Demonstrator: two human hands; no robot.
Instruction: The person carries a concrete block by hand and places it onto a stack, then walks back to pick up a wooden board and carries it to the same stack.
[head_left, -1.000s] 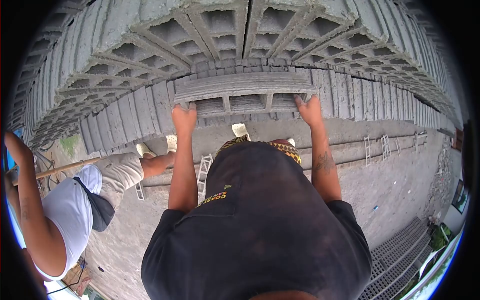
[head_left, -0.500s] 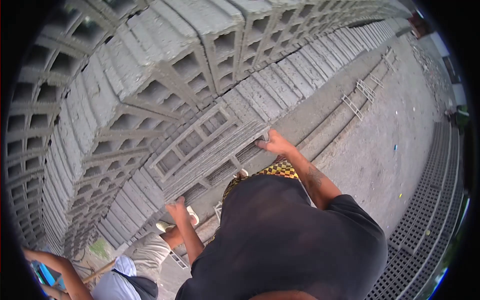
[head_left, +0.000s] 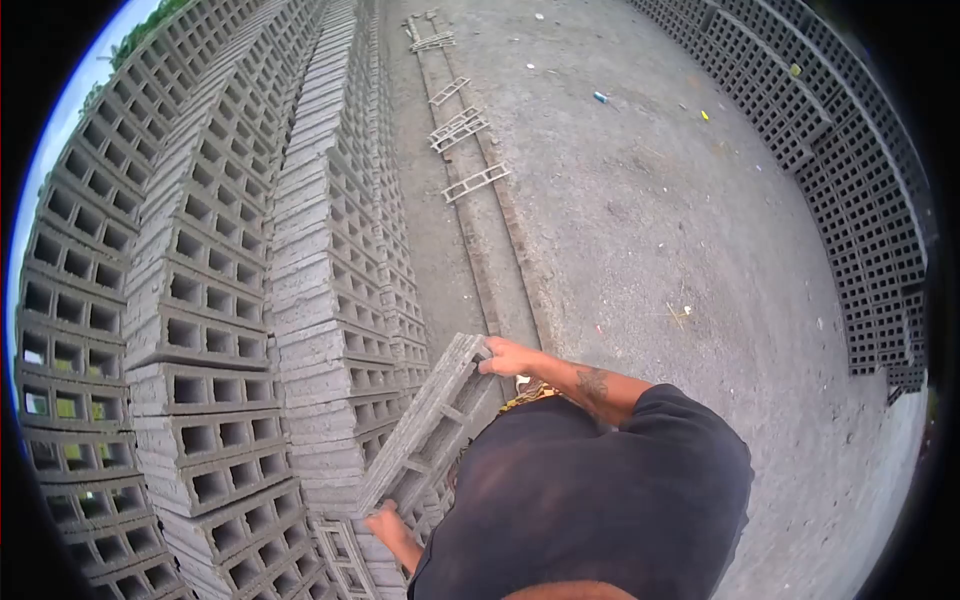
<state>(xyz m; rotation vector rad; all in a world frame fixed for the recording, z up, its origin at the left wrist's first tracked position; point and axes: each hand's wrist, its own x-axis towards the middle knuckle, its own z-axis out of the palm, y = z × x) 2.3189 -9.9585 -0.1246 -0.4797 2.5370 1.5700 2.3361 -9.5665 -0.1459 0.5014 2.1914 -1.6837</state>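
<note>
Our right hand [head_left: 508, 356] gripped the far end of a hollow concrete block [head_left: 430, 420] and our left hand [head_left: 385, 522] clasped its near end, one at each end to share its weight, holding it tilted just beside the tall block stack [head_left: 210, 330] over bare ground [head_left: 650, 220].

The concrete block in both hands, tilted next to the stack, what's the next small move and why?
Probably level the block before carrying on: it hangs slanted, the right hand gripping the high end and the left hand the low end, close against the stacked blocks. Level, its weight would likely sit evenly and clear the stack.
</note>
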